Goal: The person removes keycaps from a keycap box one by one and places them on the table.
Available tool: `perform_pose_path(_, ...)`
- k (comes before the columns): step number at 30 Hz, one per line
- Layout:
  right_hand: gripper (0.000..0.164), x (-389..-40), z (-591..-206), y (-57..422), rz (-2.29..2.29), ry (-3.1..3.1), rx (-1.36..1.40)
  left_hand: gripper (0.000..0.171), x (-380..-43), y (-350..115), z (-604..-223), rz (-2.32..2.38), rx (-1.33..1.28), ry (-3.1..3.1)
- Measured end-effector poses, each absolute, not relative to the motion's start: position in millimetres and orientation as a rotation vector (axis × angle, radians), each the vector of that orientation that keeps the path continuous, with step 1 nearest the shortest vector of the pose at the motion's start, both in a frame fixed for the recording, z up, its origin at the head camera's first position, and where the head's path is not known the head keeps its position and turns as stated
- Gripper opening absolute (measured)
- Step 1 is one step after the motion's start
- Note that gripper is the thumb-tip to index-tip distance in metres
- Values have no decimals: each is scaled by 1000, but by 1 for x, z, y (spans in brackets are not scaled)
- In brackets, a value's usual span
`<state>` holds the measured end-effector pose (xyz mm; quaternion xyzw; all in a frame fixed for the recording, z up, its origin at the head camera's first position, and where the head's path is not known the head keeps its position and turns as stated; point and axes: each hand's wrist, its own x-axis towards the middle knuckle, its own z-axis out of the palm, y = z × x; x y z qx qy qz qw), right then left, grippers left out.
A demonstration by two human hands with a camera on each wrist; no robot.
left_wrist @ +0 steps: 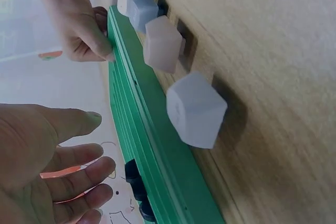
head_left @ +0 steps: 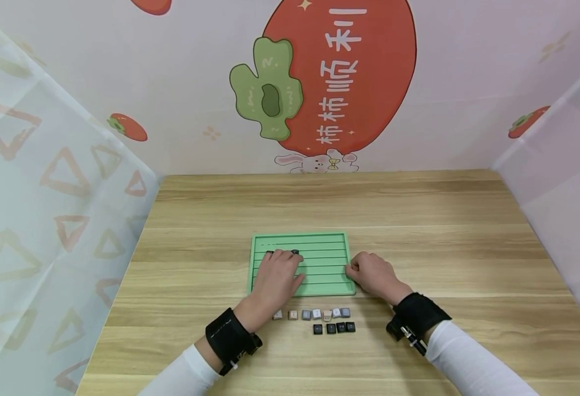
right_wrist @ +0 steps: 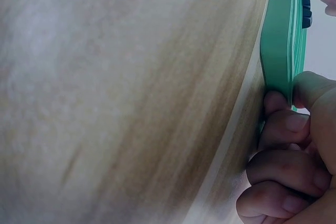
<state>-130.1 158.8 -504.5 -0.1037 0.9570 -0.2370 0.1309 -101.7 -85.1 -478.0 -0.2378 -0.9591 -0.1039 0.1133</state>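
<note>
A shallow green tray (head_left: 325,276) with ridged rows lies on the table. My left hand (head_left: 276,275) is over its left part, fingers loosely extended and nothing between them in the left wrist view. Beneath and beyond those fingertips, several black keycaps (left_wrist: 137,187) stand on the tray, partly hidden in the head view. At the right edge, my right hand (head_left: 375,275) grips the tray between thumb and curled index finger, as the right wrist view shows, with the other fingers folded below.
In front of the tray, a row of white, beige and grey keycaps (head_left: 316,314) lies on the wooden table (head_left: 443,231). Nearer still is a short row of black keycaps (head_left: 331,329). Printed cloth walls (head_left: 186,110) enclose the table's back and sides.
</note>
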Motion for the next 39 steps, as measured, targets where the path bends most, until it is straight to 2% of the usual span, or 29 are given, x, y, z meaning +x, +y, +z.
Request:
perform_pose_path(24,42,-131,-502,160,-701,2781,-304,33,-125,-91,-481,-291,-581,-2894)
perform_pose_path(39,41,-130,-504,159,-694,2787,-296,33,-134,-91,-488,-203,-604,-2939)
